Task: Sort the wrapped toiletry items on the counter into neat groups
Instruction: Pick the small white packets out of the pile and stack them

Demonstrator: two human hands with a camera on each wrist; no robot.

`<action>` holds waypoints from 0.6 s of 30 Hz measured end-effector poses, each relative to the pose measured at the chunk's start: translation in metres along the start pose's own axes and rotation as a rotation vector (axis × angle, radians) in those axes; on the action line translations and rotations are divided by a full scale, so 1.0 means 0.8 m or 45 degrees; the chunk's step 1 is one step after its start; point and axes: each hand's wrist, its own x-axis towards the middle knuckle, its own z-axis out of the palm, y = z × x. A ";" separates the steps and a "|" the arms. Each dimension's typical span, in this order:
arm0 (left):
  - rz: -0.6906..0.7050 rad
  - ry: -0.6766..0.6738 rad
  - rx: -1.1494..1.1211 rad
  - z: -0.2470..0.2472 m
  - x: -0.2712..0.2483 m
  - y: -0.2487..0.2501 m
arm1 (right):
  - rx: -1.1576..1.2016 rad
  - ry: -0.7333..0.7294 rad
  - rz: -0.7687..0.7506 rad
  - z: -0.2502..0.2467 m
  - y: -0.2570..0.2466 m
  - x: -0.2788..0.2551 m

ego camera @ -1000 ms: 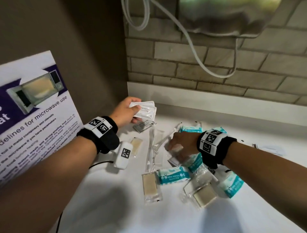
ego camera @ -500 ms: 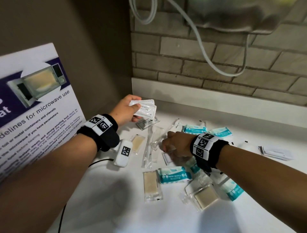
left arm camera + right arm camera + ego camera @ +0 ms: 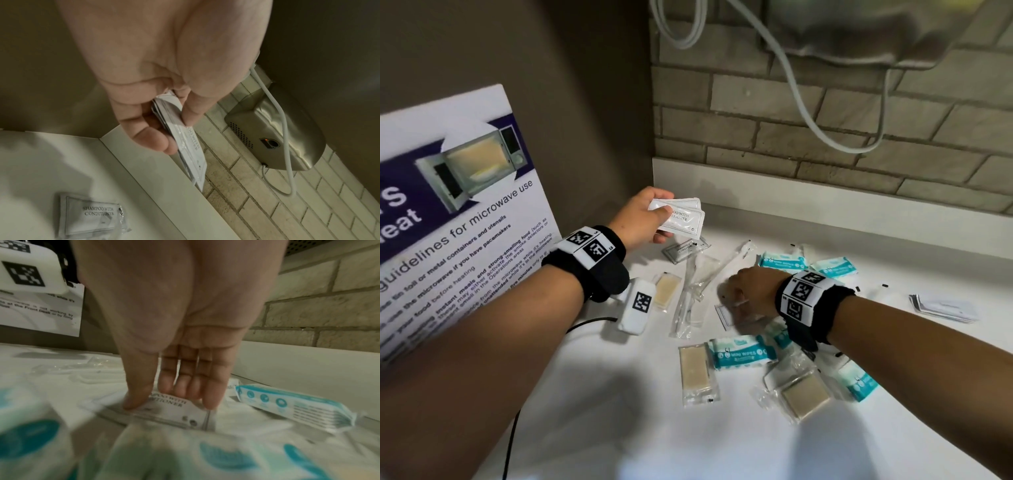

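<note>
The left hand [image 3: 642,219] holds a small fan of white shampoo sachets [image 3: 683,219] above the back corner of the tabletop [image 3: 619,428], thumb on top and fingers curled beneath, as the left wrist view confirms. The right hand [image 3: 748,291] reaches down with fingers nearly straight and its fingertips [image 3: 179,389] touching another sachet [image 3: 174,412] that lies flat among the scattered items; no pinch is formed on it yet. These sachets look light, thin and floppy, with a slick film, so one lying flat is probably best slid until an edge lifts, then pinched at the sealed border rather than over the liquid middle. One more loose sachet [image 3: 685,250] lies just below the left hand. The mini wipes packs [image 3: 743,351] look soft and squashy, the wrapped soap bars [image 3: 695,373] stiffer inside crinkly clear film, and the clear-wrapped slender items [image 3: 695,291] are hard to identify. From the head view the right fingers are hidden behind the hand's back, the near wipes in the right wrist view are heavily blurred, and the stack at the far right [image 3: 945,308] is too indistinct to name.
</note>
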 end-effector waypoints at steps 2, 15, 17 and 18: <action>0.000 -0.011 0.003 0.002 -0.001 0.000 | -0.009 -0.040 0.012 0.000 0.000 -0.004; 0.034 0.013 0.030 0.004 -0.001 0.004 | -0.038 -0.117 0.018 -0.010 -0.005 0.012; 0.031 0.055 0.012 -0.001 0.004 0.003 | 0.118 -0.086 -0.008 -0.025 -0.006 0.021; 0.028 0.083 -0.006 -0.004 0.008 0.003 | 0.159 -0.058 -0.042 -0.038 -0.008 0.028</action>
